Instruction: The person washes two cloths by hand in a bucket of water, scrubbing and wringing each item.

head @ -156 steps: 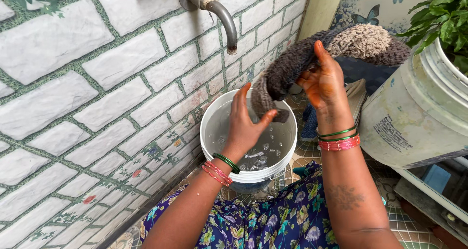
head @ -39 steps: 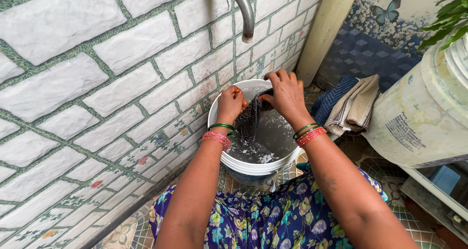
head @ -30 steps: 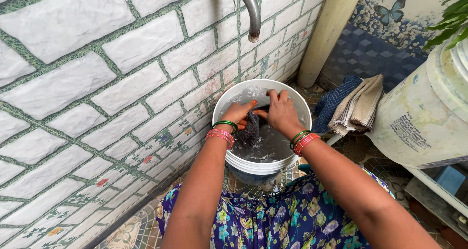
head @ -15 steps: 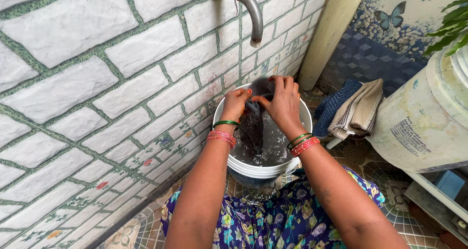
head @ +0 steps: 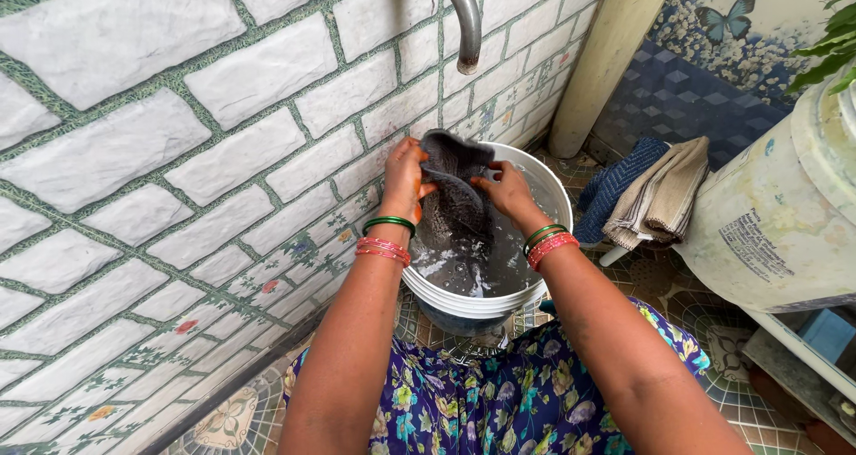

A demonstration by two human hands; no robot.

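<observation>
Both my hands hold a wet dark grey knitted cloth (head: pixel 453 196) above a white bucket (head: pixel 464 299) of water. My left hand (head: pixel 403 177) grips the cloth's upper left edge, near the brick-patterned wall. My right hand (head: pixel 501 188) pinches its right side. The cloth hangs down with its lower end close to the foamy water; I cannot tell whether it touches. Green and red bangles circle both wrists.
A metal tap (head: pixel 462 14) juts from the wall above the bucket. Folded blue and beige cloths (head: pixel 646 196) lie to the right, beside a large pale tub (head: pixel 776 214) with a plant. My floral dress (head: pixel 499 393) fills the bottom of the view.
The cloth went from my raised right hand into the bucket and was dunked. In the last half second both hands have lifted it higher out of the water.
</observation>
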